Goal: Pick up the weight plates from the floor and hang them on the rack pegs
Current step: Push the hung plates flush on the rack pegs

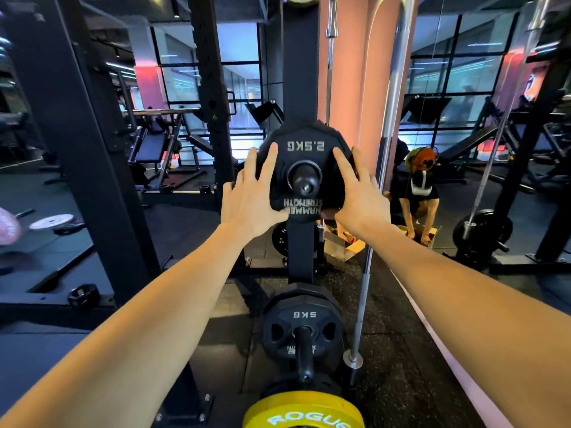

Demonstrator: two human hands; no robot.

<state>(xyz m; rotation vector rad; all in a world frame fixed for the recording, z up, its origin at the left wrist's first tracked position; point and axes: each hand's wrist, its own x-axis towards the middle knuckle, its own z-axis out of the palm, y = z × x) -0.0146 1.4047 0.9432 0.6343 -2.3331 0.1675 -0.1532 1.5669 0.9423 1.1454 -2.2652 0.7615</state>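
Both hands, left hand (pixel 253 196) and right hand (pixel 360 193), press spread fingers on a black plate (pixel 304 149) marked "2.5KG", "HAMMER STRENGTH", upside down, seated on a rack peg (pixel 304 180); thumbs hidden, perhaps gripping. Below, a "5KG" plate (pixel 304 319); a yellow "ROGUE" plate (pixel 302 412) is cut off

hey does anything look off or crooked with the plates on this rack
The 2.5 kg plate on the upper peg sits upside down, its lettering inverted, as does the 5 kg plate below. Otherwise nothing stands out.

Two bare forearms, no sleeves, rings or watch.
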